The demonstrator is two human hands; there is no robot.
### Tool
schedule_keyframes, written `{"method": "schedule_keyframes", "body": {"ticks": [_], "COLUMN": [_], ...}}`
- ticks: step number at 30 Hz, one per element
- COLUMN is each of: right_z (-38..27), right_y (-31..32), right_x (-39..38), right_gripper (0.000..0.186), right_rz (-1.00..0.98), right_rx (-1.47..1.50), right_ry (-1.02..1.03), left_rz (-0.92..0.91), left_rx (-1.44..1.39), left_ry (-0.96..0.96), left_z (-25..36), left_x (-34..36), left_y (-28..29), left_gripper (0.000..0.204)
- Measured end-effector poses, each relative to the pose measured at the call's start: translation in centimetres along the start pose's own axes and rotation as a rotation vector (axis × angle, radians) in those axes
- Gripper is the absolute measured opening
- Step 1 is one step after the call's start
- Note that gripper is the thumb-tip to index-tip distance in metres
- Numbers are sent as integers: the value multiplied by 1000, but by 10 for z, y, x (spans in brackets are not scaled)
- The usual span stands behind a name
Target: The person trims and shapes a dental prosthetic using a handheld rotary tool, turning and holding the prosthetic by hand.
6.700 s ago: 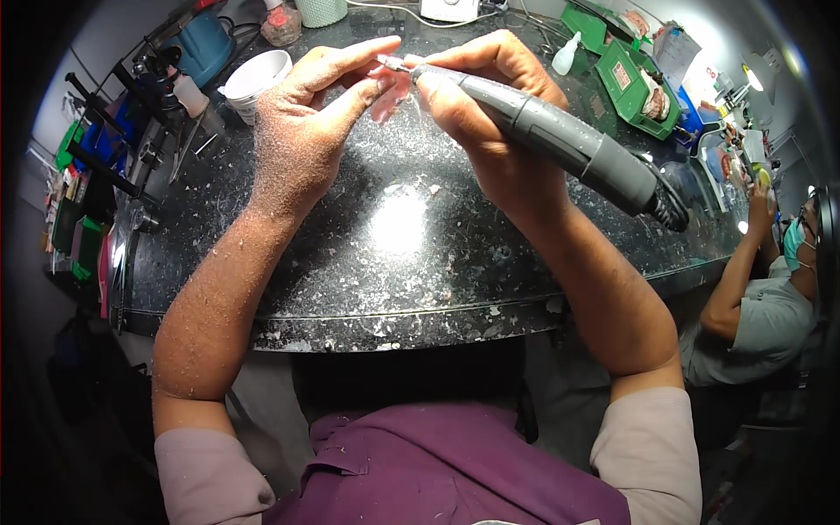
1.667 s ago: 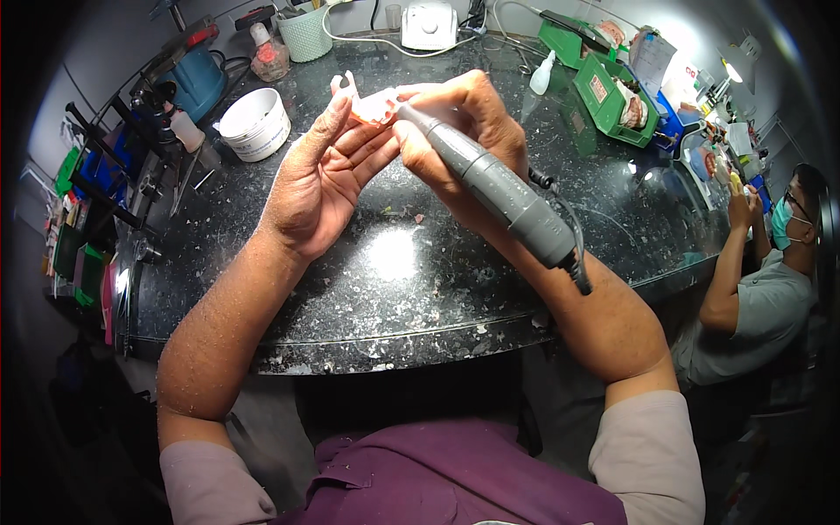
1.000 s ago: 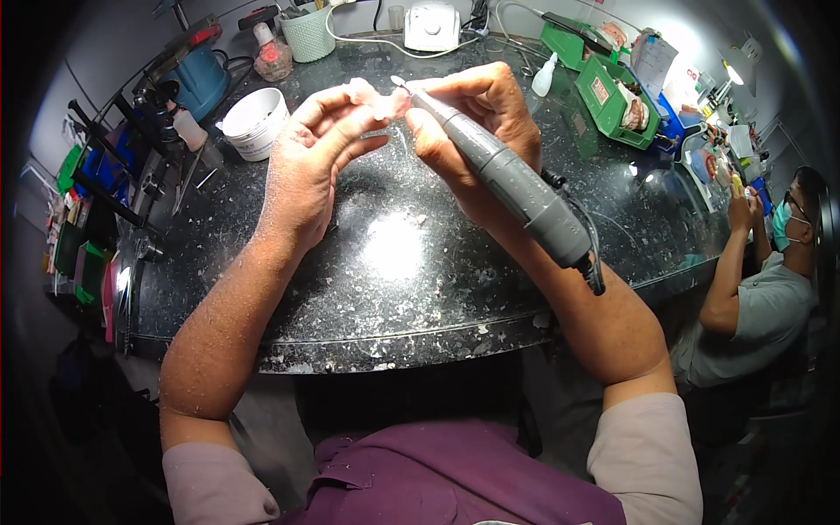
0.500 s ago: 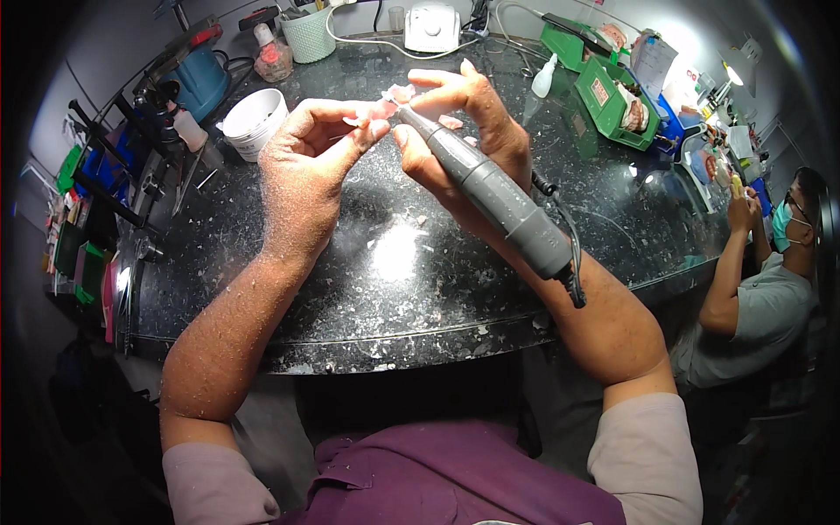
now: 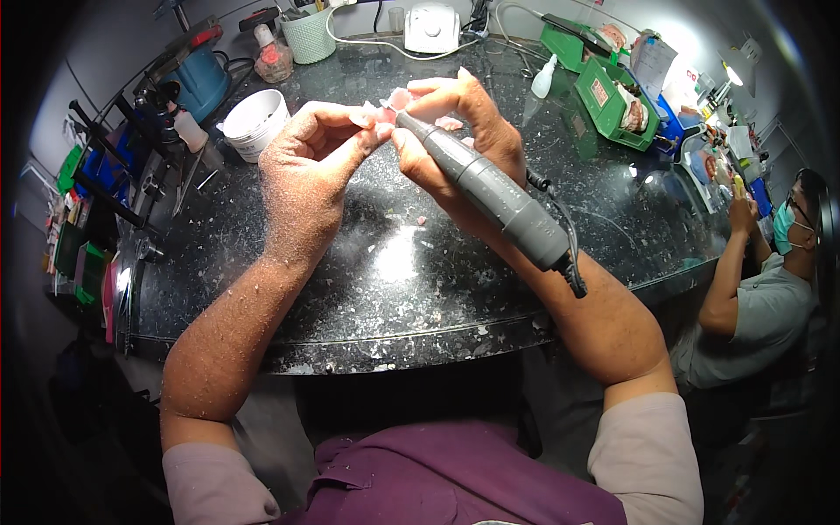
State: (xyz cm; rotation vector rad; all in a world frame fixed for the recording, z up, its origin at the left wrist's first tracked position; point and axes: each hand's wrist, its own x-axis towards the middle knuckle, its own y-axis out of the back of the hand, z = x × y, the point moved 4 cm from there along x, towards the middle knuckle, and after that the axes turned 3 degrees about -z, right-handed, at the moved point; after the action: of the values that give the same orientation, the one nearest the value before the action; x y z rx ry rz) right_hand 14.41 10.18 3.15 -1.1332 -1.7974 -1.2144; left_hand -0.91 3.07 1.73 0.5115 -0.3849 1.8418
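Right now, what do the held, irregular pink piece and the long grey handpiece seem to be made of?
Irregular pink piece: probably resin, slightly glossy; it looks faintly translucent. Long grey handpiece: seems plastic or coated metal, satin; its highlights are soft.

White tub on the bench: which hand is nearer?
Left. The left hand, pinching a pink piece, is just right of the white tub; the right hand, holding the grey handpiece, is farther right.

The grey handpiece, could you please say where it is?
In the head view, the grey handpiece is in the right hand, mostly right of centre, pointing at the pink piece in the left hand.
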Motion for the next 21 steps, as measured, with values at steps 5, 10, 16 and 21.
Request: {"method": "schedule_keyframes", "body": {"ticks": [5,10,16,21], "right_z": [1,3,6,2], "right_y": [-1,-3,-2,-2], "right_x": [-2,-2,-3,-1], "right_gripper": [23,21,21,22], "right_rz": [-38,-10,-36,-68], "right_rx": [69,43,57,60], "right_ry": [-140,-74,-119,-99], "left_rz": [15,-2,-8,-4], "left_rx": [-15,-14,23,159], "left_ry": [31,14,-14,-69], "left_z": [-2,-1,0,4], "left_x": [1,1,1,2], "left_y": [2,0,0,1], "left_gripper": [16,15,15,17]}}
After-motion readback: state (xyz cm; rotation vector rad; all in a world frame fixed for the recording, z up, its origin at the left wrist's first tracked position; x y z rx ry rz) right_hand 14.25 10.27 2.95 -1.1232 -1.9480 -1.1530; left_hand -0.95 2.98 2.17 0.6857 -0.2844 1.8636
